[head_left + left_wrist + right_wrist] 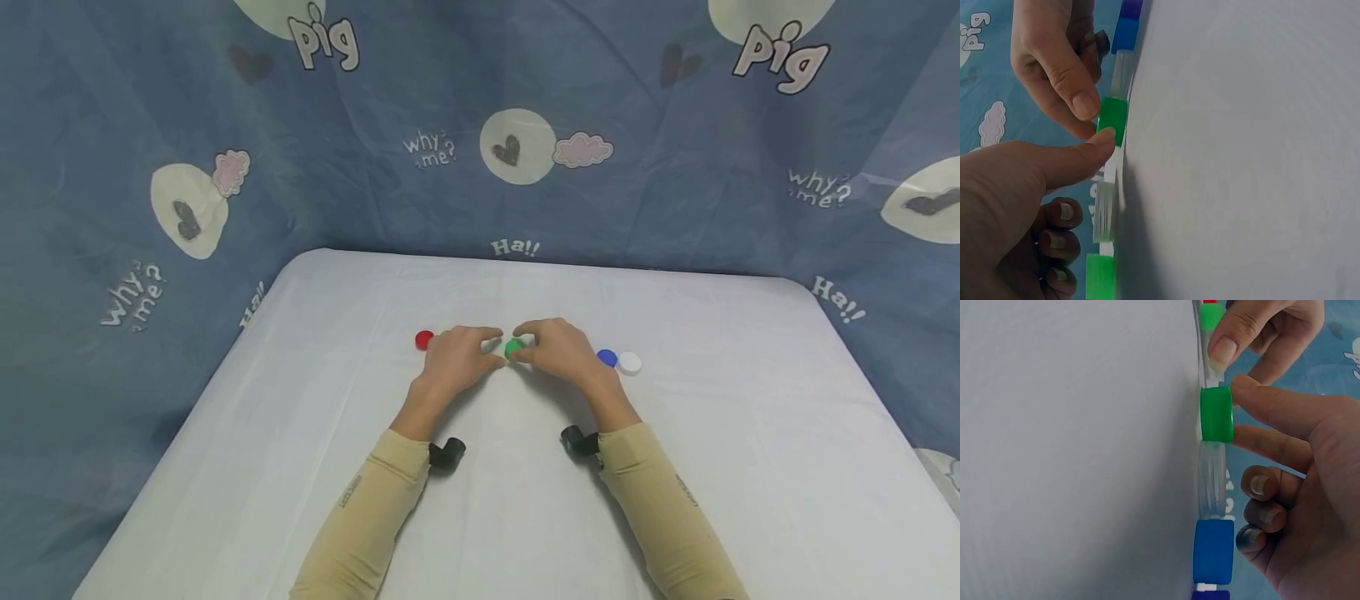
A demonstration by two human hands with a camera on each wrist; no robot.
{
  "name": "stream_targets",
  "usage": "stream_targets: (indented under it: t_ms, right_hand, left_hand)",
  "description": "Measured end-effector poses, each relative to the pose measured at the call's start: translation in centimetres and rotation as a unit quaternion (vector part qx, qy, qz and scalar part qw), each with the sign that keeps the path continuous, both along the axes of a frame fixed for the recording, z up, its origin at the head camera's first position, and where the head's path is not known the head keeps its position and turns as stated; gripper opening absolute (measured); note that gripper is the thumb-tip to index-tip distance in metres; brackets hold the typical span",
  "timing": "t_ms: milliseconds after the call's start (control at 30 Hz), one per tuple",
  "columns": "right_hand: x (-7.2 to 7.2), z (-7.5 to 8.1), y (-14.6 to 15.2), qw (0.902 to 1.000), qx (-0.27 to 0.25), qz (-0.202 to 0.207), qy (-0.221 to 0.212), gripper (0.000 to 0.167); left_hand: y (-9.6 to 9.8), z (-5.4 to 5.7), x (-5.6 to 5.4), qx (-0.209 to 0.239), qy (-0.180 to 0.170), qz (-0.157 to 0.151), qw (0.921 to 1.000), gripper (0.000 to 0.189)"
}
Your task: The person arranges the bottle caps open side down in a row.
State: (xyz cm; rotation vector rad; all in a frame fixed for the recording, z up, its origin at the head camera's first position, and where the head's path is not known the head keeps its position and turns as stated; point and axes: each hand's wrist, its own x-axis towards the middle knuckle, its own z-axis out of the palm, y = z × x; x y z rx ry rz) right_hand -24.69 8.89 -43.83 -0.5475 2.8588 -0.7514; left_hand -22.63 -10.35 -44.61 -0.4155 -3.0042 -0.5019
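A green round cap (pixel 513 348) lies on the white table between the fingertips of both hands. My right hand (pixel 558 348) is closest to it, thumb and index finger spread around its upper edge. In the right wrist view, the thumb tip sits at the corner of the green cap (pixel 1217 415) without covering its near face, and the index finger passes behind it; contact is uncertain. From the left, my left hand (pixel 457 357) faces it with thumb and index finger apart, nothing between them. The left thumb overlaps the green cap (pixel 1110 115) in the left wrist view.
A red cap (pixel 424 340) lies beside the left hand. To the right are a blue cap (pixel 607 358) and a white-topped cap (pixel 630 363). Wrist views show clear pieces (pixel 1212 481) in the row and another green piece (pixel 1100 276). Patterned blue cloth (pixel 450 208) hangs behind the table.
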Motion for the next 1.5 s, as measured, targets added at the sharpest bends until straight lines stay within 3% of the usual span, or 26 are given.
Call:
stream_targets:
  t_ms: [400,700,933,1500]
  right_hand:
    - [-0.2,0.0,-1.2,0.9997,0.003,0.011,0.021,0.041]
    - [-0.4,0.1,-1.9,0.9995,0.01,0.016,0.025,0.042]
    - [-0.5,0.2,-2.5,0.9991,0.01,0.019,0.036,0.042]
    - [-0.6,0.5,-4.2,0.9981,0.043,0.026,0.035,0.039]
  left_hand:
    - [-1.7,0.0,-0.1,-0.014,0.011,0.018,0.9997,0.049]
    - [-3.0,0.2,-0.1,0.002,-0.009,0.043,0.999,0.05]
    - [-4.0,0.0,-0.3,0.005,-0.006,0.044,0.999,0.052]
    - [-3.8,-0.3,-0.3,0.005,-0.012,0.039,0.9991,0.045]
